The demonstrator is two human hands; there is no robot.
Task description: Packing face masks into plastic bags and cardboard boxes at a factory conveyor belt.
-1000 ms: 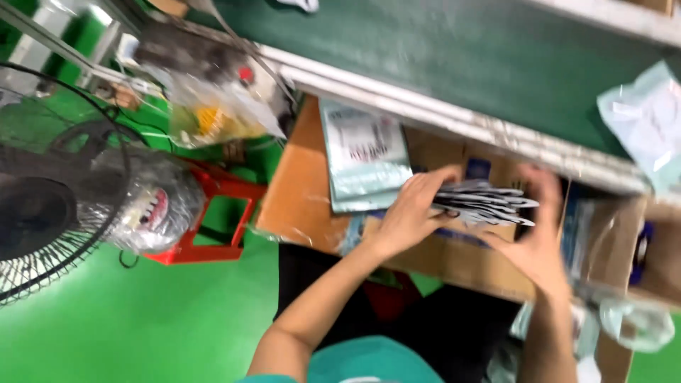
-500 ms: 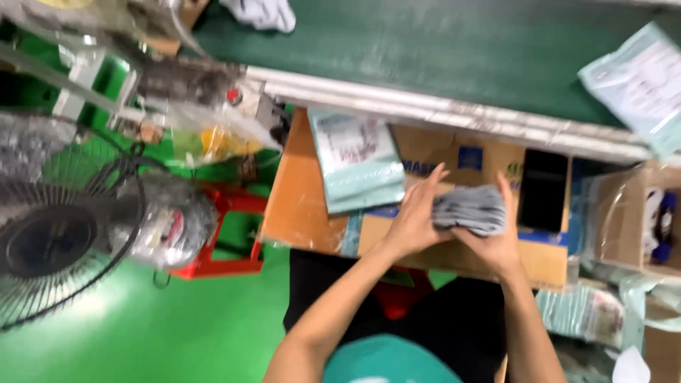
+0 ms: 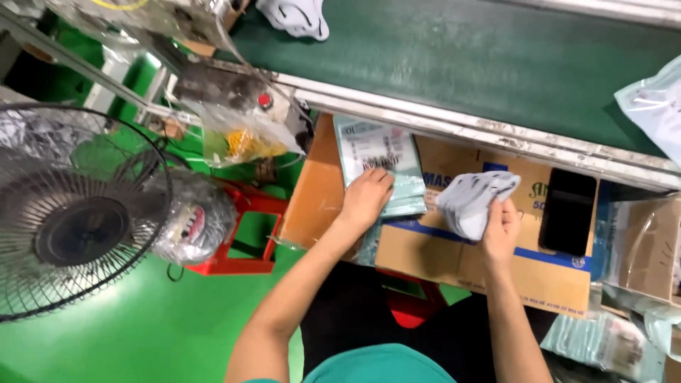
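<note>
My right hand [image 3: 501,225] grips a folded stack of white and grey face masks [image 3: 472,200] above a flattened cardboard box [image 3: 454,252]. My left hand [image 3: 367,196] lies with its fingers on a pale green plastic pouch [image 3: 378,159] that has a printed label and rests on the left part of the cardboard. The two hands are apart, with the pouch to the left of the mask stack.
A green conveyor belt [image 3: 454,64] with a metal rail [image 3: 496,138] runs across the top, carrying a white mask [image 3: 294,15] and a pale bag [image 3: 656,106]. A black phone [image 3: 566,211] lies on the cardboard. A fan [image 3: 74,213] and red stool [image 3: 245,230] stand at left.
Both hands held the mask stack together before. Now my left hand has let go and moved left onto the green pouch, while my right hand keeps the stack, tilted upward.
</note>
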